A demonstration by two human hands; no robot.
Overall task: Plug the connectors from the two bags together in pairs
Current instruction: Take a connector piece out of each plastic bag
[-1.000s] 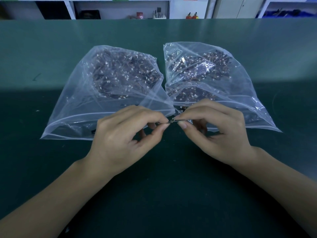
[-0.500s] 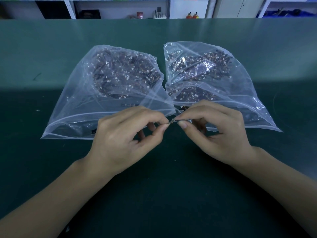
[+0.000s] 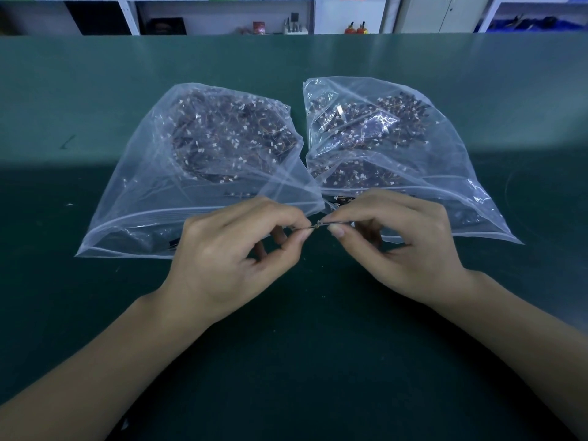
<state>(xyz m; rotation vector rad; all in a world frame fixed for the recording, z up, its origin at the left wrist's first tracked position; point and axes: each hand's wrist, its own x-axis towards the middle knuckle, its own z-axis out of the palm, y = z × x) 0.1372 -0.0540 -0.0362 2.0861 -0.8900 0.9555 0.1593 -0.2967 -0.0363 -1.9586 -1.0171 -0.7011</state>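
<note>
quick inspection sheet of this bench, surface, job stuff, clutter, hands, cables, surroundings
surface: dark green mat, small pale specks at its left side
job's things: left bag and right bag, clear plastic, side by side, each full of small wired connectors; connector pair held between the hands, too small to tell whether it is fully mated
clutter: nothing seen
grippers: left hand and right hand each pinch one end of the connector pair, in front of the bags
cables: only thin leads on the connectors
surroundings: white shelving behind the bench, small items on it
</note>
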